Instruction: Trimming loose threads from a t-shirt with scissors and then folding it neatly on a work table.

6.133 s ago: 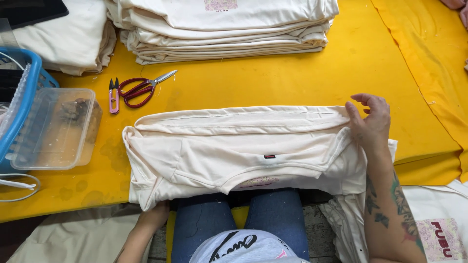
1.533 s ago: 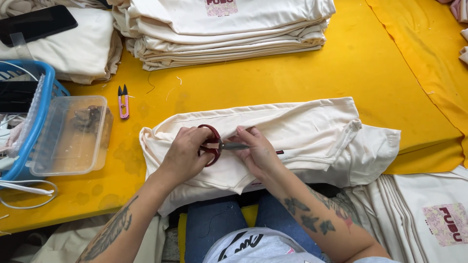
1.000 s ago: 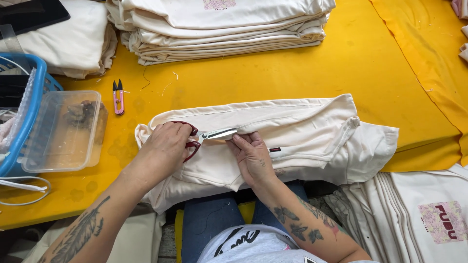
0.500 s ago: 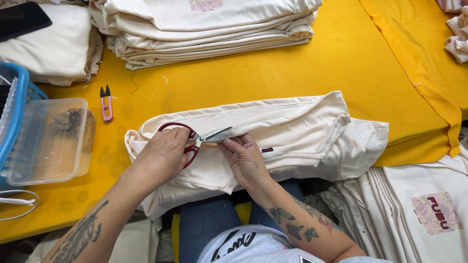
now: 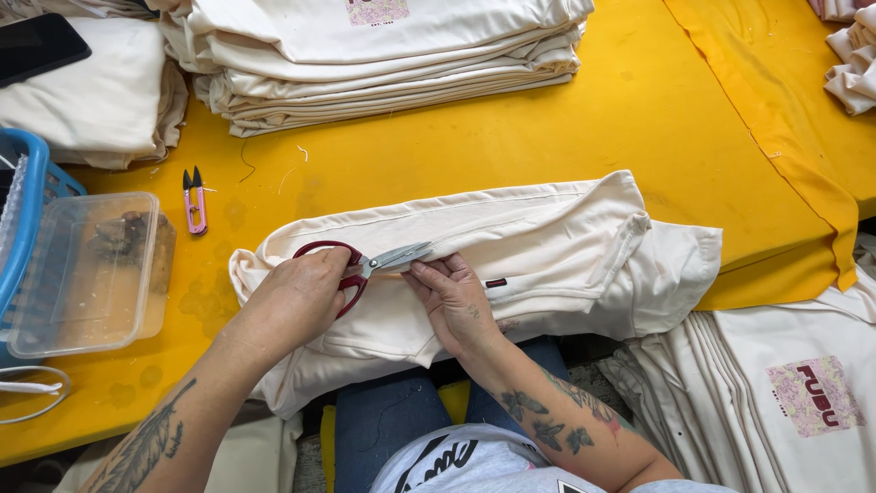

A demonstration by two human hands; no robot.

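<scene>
**Scissors at seam of cream shirt, both hands on garment**

Fingers [image 5: 315, 274] of L hand are curled through and around the red handles of the scissors [image 5: 365, 267], closed in a grip; thumb side hidden by the back of the hand. L hand [image 5: 292, 306] rests on the cream shirt [image 5: 547, 237]. Scissor blades: grey metal, pointing right, tips at approx. the fold line of the shirt; can't tell whether blades are parted or closed.

R hand [image 5: 453, 306]: fingertips pressed together, pinching a bit of shirt fabric just below the blade tips. Palm lies flat-ish on the cloth. Forearm tattooed, comes up from lower right.

Shirt posn: lies folded lengthwise across the near edge of the yellow table [image 5: 474, 137], directly in front of the person, partly hanging over the edge toward the lap. Small dark label visible on it, just right of R hand.

Surroundings:
- Pink thread snips [image 5: 194, 200] on table, left of shirt, well apart from both hands.
- Clear plastic box [image 5: 87, 274] at left edge, touching a blue basket [image 5: 23, 228].
- Stack of folded cream shirts [image 5: 383, 50] at far side of table.
- Second pile of cream cloth w/ a dark phone [image 5: 41, 46] on top, far left.
- More cream shirts [image 5: 785, 393] fanned out lower right, one w/ a pink printed patch.
</scene>
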